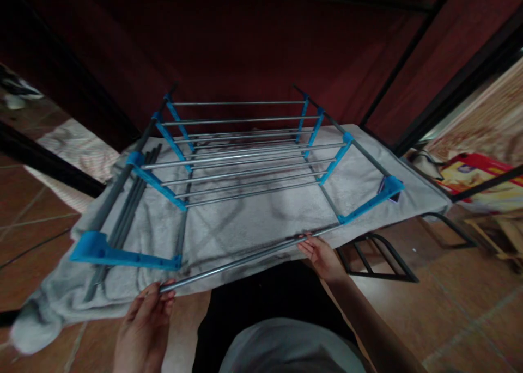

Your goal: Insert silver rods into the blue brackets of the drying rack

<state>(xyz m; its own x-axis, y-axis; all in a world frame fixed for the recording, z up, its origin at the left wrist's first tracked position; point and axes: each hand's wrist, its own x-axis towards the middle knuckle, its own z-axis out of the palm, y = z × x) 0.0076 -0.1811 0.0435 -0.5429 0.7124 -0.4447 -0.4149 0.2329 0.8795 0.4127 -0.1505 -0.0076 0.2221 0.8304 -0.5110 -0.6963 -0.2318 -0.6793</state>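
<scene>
A thin metal rod [241, 261] lies across the front between my two hands. My left hand [147, 313] is closed round its left end, just in front of the near-left blue plastic bracket [131, 257]. Farther along the rod, my right hand [317, 253] pinches it with thumb and fingers. The rod's right end reaches the lower tip of the near-right blue bracket [365, 201]; whether it sits in a hole I cannot tell. Behind it stands a partly built rack, its grey side tubes [370, 158] joined by blue brackets and several metal rods [245, 120].
A grey blanket [253, 218] covers the surface under the rack. Several loose grey tubes [133, 201] lie at its left. A dark red panel [245, 46] rises behind. At right are a black metal frame [378, 256] and a red-yellow package [478, 174] beside a tiled floor [461, 302].
</scene>
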